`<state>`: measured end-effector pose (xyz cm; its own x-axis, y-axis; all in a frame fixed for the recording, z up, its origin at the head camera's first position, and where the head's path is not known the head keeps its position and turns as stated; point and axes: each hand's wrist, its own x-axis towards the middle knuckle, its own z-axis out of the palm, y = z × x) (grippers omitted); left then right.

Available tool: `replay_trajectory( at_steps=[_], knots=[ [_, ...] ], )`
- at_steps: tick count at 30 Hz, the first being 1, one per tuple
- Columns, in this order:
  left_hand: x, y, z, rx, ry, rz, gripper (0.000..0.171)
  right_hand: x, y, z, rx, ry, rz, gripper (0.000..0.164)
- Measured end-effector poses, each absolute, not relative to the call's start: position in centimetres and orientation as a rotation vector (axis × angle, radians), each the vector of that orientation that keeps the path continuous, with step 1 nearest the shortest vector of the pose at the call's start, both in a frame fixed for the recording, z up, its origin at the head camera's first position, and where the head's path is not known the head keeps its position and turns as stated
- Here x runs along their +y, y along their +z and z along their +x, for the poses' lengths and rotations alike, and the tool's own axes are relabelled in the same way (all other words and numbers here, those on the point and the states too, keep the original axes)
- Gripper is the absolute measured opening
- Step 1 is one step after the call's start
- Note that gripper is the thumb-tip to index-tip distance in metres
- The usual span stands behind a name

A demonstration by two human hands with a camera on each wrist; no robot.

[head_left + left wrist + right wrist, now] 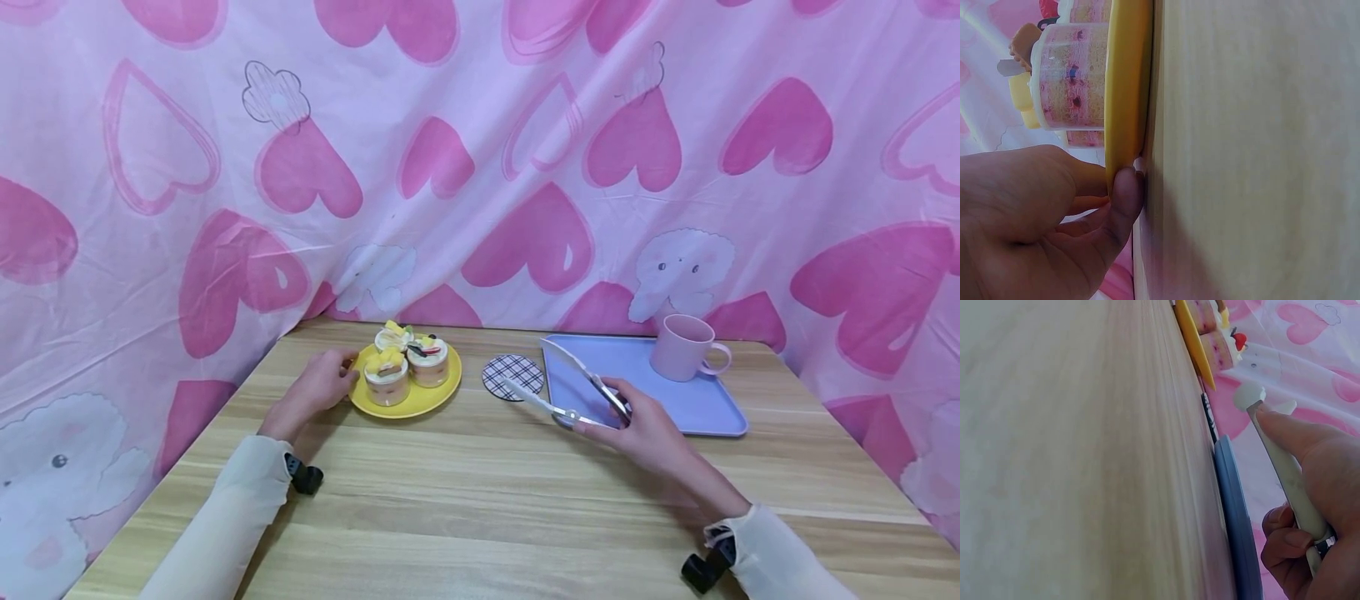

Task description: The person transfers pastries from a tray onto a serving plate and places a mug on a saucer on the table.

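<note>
A round yellow plate (431, 402) carries three clear cups of layered cake (387, 385), topped with cream and yellow pieces. At its left rim my left hand (318, 387) pinches the edge; the left wrist view shows the thumb (1125, 194) under the rim and the fingers on the far side. My right hand (648, 429) grips a pair of pale tongs (572, 416), their two arms spread apart and pointing left. Nothing sits between the tongs' tips. In the head view one tip overlaps the checked round coaster (517, 371), the other the tray's corner.
A lavender tray (701, 412) lies right of the coaster, partly behind my right hand. On its back right part stands a pink mug (681, 354), handle to the right. Pink heart-patterned cloth (480, 83) hangs along the back and both sides of the wooden table (480, 517).
</note>
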<state>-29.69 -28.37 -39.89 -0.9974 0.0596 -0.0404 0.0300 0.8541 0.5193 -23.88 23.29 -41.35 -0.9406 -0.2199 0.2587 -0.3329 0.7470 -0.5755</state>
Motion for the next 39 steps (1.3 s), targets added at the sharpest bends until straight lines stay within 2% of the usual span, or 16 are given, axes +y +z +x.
replay_trajectory(
  at_steps=[10, 22, 28, 31, 39],
  knots=[
    [-28.2, -40.0, -29.7, 2.962, 0.839, 0.055, 0.055, 23.8, -41.1, -23.7, -2.744, 0.975, 0.425, 0.094],
    [-28.4, -39.9, -29.7, 2.953, 0.838, 0.04, 0.056, 25.3, -41.0, -23.3, -2.701, 1.101, 0.406, 0.07],
    [-28.6, -40.0, -29.7, 2.959, 0.831, 0.044, 0.055, 25.9, -41.0, -23.0, -2.702, 1.076, 0.374, 0.08],
    [-28.6, -40.0, -29.7, 2.956, 0.836, 0.042, 0.055, 26.2, -40.9, -22.7, -2.683, 1.066, 0.378, 0.079],
    [-28.4, -39.9, -29.7, 2.954, 0.837, 0.049, 0.055, 27.2, -40.8, -22.0, -2.646, 1.024, 0.397, 0.047]
  ],
)
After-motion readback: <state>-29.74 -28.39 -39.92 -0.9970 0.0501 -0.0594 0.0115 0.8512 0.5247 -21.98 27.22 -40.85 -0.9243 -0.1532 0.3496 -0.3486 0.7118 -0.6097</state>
